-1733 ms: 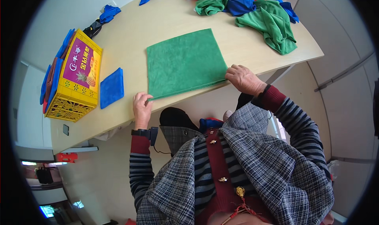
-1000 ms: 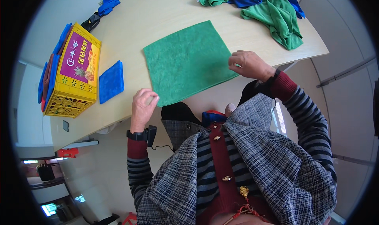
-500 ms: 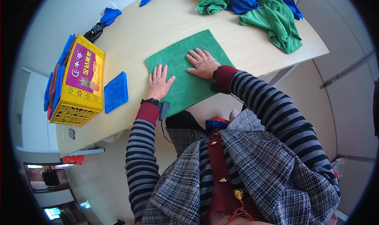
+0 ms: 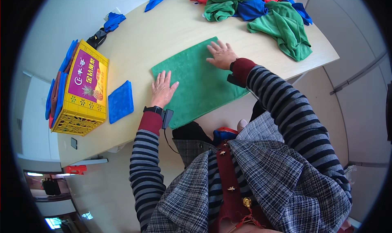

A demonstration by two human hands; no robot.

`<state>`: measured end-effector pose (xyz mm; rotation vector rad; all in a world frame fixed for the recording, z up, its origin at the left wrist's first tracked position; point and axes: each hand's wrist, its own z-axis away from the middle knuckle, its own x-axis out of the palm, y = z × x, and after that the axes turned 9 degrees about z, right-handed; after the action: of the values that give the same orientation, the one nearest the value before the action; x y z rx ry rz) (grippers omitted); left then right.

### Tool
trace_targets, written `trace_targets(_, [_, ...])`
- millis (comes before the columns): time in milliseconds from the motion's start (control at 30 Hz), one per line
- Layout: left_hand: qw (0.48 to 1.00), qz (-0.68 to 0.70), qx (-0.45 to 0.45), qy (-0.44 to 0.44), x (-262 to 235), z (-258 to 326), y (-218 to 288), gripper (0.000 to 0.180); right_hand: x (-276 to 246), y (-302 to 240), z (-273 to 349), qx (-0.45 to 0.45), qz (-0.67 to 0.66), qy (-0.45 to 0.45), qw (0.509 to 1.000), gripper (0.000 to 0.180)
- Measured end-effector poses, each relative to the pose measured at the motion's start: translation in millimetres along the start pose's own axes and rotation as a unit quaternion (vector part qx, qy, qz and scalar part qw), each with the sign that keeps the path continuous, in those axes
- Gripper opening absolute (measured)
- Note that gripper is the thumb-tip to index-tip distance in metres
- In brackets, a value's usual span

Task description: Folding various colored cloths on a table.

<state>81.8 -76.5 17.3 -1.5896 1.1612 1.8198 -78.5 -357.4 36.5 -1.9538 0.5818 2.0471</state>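
A green cloth (image 4: 196, 86) is spread flat on the pale table, its near edge reaching the table's front edge. My left hand (image 4: 163, 90) rests palm down on its left side, fingers stretched out. Over the far right part of the cloth lies my right hand (image 4: 221, 54), slightly blurred, with its fingers spread. Neither hand grips anything. To the left of my left hand, a folded blue cloth (image 4: 121, 102) lies on the table, apart from the green one.
A yellow plastic crate (image 4: 81, 90) with folded blue and brown cloths stands at the left. Crumpled green, blue and red cloths (image 4: 281, 26) are heaped at the far right. A small dark flat object (image 4: 74, 143) lies near the left front edge.
My right hand has slid right and a little away from me, toward the green cloth's far right edge. My left hand stays on the left side, almost unmoved. The view has shifted slightly.
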Motion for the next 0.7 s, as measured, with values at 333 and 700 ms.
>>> trace_targets(333, [0.995,0.005,-0.098,-0.028,9.4,-60.3,-20.6,0.079,15.4,-42.8,-47.1,-0.053,-0.046,0.008,0.998,0.074])
trace_targets(700, [0.990,-0.002,-0.139,0.010,8.3,-45.4,-40.7,0.079,19.1,21.3,-27.1,0.033,-0.051,0.005,0.998,0.074])
